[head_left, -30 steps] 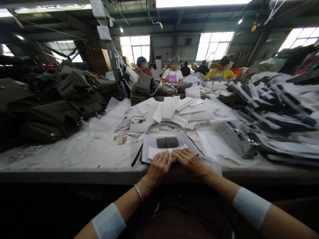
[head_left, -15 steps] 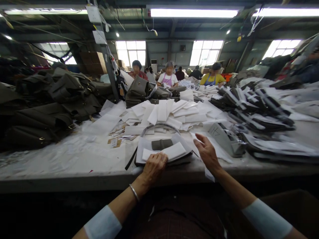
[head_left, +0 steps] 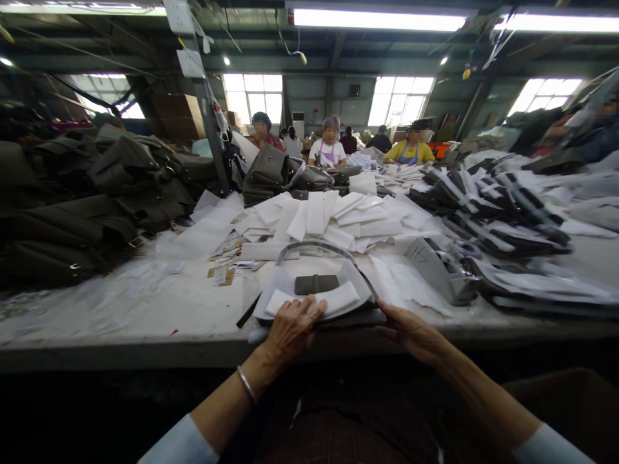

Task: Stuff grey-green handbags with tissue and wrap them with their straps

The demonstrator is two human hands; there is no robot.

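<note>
A dark grey-brown handbag (head_left: 360, 319) lies at the table's front edge, with white wrapping sheet on top and its handle (head_left: 316, 247) arched toward the back. A small dark flap or tab (head_left: 316, 284) shows in the middle of the wrapping. Across the near side lies a white padding strip (head_left: 341, 298). My left hand (head_left: 296, 325) is closed over the strip's near edge, its fingers resting on top. At the bag's right end, my right hand (head_left: 409, 327) pinches the edge where the strap comes down; its lower fingers are partly hidden.
White padding strips (head_left: 316, 216) are heaped behind the bag. Dark bags (head_left: 72, 232) pile up at left, and wrapped ones (head_left: 532, 283) are stacked at right beside a grey stand-like piece (head_left: 438, 270). Cardboard tags (head_left: 222, 276) lie left of the bag. Several people sit across the table.
My right hand has come down and inward from open air to grip the bag's right end. My left hand stays on the padding strip, which has shifted slightly left with the bag.
</note>
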